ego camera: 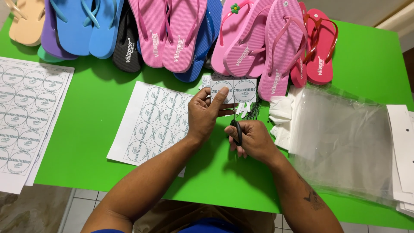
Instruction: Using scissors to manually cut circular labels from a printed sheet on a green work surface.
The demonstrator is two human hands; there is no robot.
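My left hand (208,113) pinches a small strip of paper (235,90) printed with two round labels, held just above the green table (95,129). My right hand (252,139) grips black-handled scissors (236,129), whose blades point up into the strip between the two circles. Right beneath my left hand lies a white sheet of round labels (151,123), part of it hidden by my wrist. Small paper offcuts (246,108) lie under the strip.
Several flip-flops (181,34) in pink, blue, purple, black, red and beige line the table's far edge. A stack of label sheets (26,116) lies at left. Clear plastic bags (345,138) and white cards (403,146) lie at right, near crumpled white paper (280,112).
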